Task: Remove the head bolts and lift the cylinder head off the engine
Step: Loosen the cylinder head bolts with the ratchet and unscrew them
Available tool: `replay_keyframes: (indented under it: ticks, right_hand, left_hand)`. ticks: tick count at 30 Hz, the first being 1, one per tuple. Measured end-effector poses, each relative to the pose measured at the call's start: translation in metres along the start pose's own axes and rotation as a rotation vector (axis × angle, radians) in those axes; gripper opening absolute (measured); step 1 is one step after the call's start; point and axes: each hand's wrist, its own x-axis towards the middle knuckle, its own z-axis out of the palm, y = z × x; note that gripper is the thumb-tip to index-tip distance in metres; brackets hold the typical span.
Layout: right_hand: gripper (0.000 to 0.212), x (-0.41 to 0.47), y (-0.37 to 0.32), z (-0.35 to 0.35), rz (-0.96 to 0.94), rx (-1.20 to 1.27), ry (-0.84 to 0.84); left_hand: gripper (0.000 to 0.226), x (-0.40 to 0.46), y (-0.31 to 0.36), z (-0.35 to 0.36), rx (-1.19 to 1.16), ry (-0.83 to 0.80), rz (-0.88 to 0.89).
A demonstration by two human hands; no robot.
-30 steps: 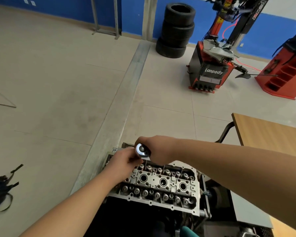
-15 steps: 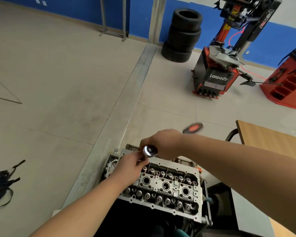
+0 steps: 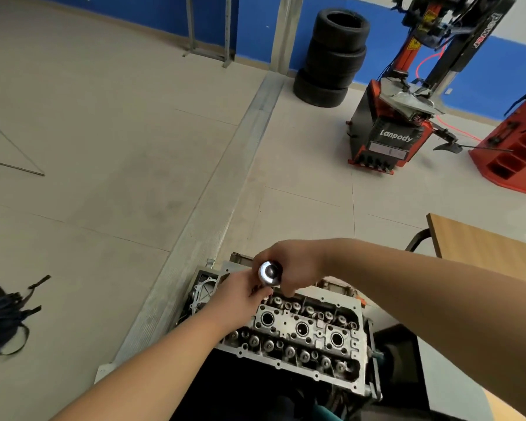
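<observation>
The bare aluminium cylinder head (image 3: pixel 304 338) sits on the engine low in the middle of the view, valve springs and three round plug wells exposed. Above its far left corner stands a chrome ratchet wrench (image 3: pixel 269 273), head end toward the camera. My right hand (image 3: pixel 295 265) grips the wrench handle, fingers wrapped round it. My left hand (image 3: pixel 240 294) comes in from the lower left and pinches the shaft just under the ratchet head. The socket and the bolt beneath are hidden by my hands.
A wooden table (image 3: pixel 483 247) stands at the right. On the floor beyond are stacked tyres (image 3: pixel 331 56), a red and black tyre changer (image 3: pixel 392 129) and a red machine (image 3: pixel 516 150). A dark bag (image 3: pixel 3 317) lies at the left.
The wrench handle has swung back under my right hand; its red end, visible half a second ago, is hidden now. Both hands stay at the far left corner of the head.
</observation>
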Motion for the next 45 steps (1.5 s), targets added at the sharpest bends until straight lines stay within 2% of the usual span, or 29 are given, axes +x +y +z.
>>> replay_keyframes:
  ticks: [2, 4, 6, 7, 8, 9, 11, 14, 16, 18, 19, 20, 21, 23, 24, 25, 28, 29, 30, 32, 34, 35, 37, 38, 39, 40, 41, 43, 45]
  right_hand:
    - [0.037, -0.005, 0.004, 0.013, 0.043, 0.273, 0.019]
    - [0.029, -0.009, 0.003, 0.037, 0.107, 0.816, 0.051]
    - [0.034, -0.006, -0.006, 0.064, 0.146, 1.305, 0.160]
    - [0.036, -0.001, -0.010, 0.074, 0.172, 1.405, 0.241]
    - [0.037, 0.004, -0.014, 0.079, 0.208, 1.407, 0.305]
    - [0.039, 0.007, -0.017, 0.078, 0.252, 1.325, 0.335]
    - [0.051, 0.013, -0.016, 0.059, 0.321, 1.009, 0.285]
    - [0.072, 0.013, -0.016, 0.016, 0.311, 0.332, 0.048]
    - [0.065, 0.017, -0.018, 0.000, 0.231, 0.090, -0.069]
    - [0.065, 0.023, -0.022, 0.000, 0.216, 0.067, -0.030]
    - [0.067, 0.026, -0.023, 0.005, 0.247, 0.135, 0.050]
    - [0.066, 0.028, -0.021, 0.013, 0.313, 0.295, 0.144]
    - [0.062, 0.029, -0.018, 0.023, 0.394, 0.559, 0.212]
    - [0.051, 0.023, -0.020, 0.037, 0.430, 1.071, 0.238]
    - [0.047, 0.022, -0.019, 0.040, 0.395, 1.122, 0.227]
    - [0.045, 0.023, -0.017, 0.039, 0.375, 1.009, 0.215]
    - [0.047, 0.023, -0.016, 0.013, 0.232, 0.247, 0.042]
    - [0.045, 0.022, -0.017, 0.005, 0.168, 0.065, -0.033]
    - [0.042, 0.021, -0.020, -0.002, 0.130, -0.058, -0.090]
    - [0.039, 0.023, -0.022, -0.007, 0.140, -0.145, -0.122]
    - [0.042, 0.028, -0.023, 0.001, 0.242, 0.037, -0.023]
    - [0.045, 0.031, -0.022, 0.010, 0.337, 0.233, 0.077]
    - [0.042, 0.032, -0.026, 0.030, 0.513, 0.780, 0.260]
    - [0.039, 0.031, -0.030, 0.039, 0.516, 0.997, 0.311]
    - [0.037, 0.032, -0.032, 0.045, 0.495, 1.079, 0.353]
    - [0.038, 0.033, -0.032, 0.044, 0.483, 1.020, 0.358]
    - [0.040, 0.033, -0.030, 0.039, 0.467, 0.843, 0.323]
    - [0.044, 0.030, -0.022, 0.018, 0.308, 0.323, 0.157]
    - [0.038, 0.023, -0.017, 0.001, 0.108, -0.226, 0.008]
  left_hand:
    - [0.011, -0.001, -0.001, 0.002, 0.019, 0.017, 0.019]
    - [0.015, -0.003, -0.001, 0.003, 0.059, 0.063, 0.002]
    - [0.015, -0.004, -0.001, 0.006, 0.056, 0.085, -0.022]
    - [0.023, -0.005, -0.001, 0.008, 0.042, 0.088, -0.028]
    - [0.024, -0.005, -0.002, 0.009, 0.034, 0.078, -0.037]
    - [0.022, -0.005, -0.003, 0.008, 0.024, 0.059, -0.036]
    - [0.024, -0.003, -0.004, 0.000, 0.033, 0.004, -0.028]
    - [0.013, 0.005, -0.011, -0.008, 0.052, -0.127, -0.034]
    - [0.014, 0.008, -0.013, -0.008, 0.040, -0.145, -0.055]
    - [0.013, 0.009, -0.016, -0.009, 0.098, -0.134, -0.047]
    - [0.013, 0.009, -0.016, -0.010, 0.146, -0.114, -0.029]
    - [0.013, 0.009, -0.015, -0.011, 0.171, -0.087, -0.009]
    - [0.011, 0.009, -0.012, -0.012, 0.168, -0.060, 0.006]
    - [0.015, 0.011, -0.009, -0.012, 0.128, -0.023, 0.001]
    - [0.017, 0.011, -0.008, -0.011, 0.110, -0.020, -0.005]
    - [0.018, 0.011, -0.009, -0.011, 0.092, -0.033, -0.014]
    - [0.010, 0.011, -0.015, -0.012, 0.050, -0.142, -0.038]
    - [0.007, 0.011, -0.014, -0.014, 0.053, -0.179, -0.021]
    - [0.009, 0.010, -0.012, -0.015, 0.065, -0.194, 0.004]
    - [0.015, 0.010, -0.011, -0.017, 0.079, -0.182, 0.033]
    - [0.008, 0.012, -0.017, -0.017, 0.079, -0.151, 0.011]
    - [0.008, 0.012, -0.020, -0.016, 0.105, -0.120, 0.018]
    - [0.011, 0.011, -0.018, -0.014, 0.183, -0.051, 0.080]
    - [0.016, 0.010, -0.015, -0.014, 0.201, -0.026, 0.106]
    - [0.022, 0.008, -0.013, -0.012, 0.205, 0.000, 0.116]
    - [0.026, 0.006, -0.012, -0.012, 0.198, 0.012, 0.106]
    - [0.027, 0.005, -0.013, -0.011, 0.182, 0.005, 0.078]
    - [0.018, 0.009, -0.015, -0.009, 0.142, -0.074, 0.002]
    - [0.011, 0.014, -0.008, -0.005, 0.112, -0.177, -0.015]
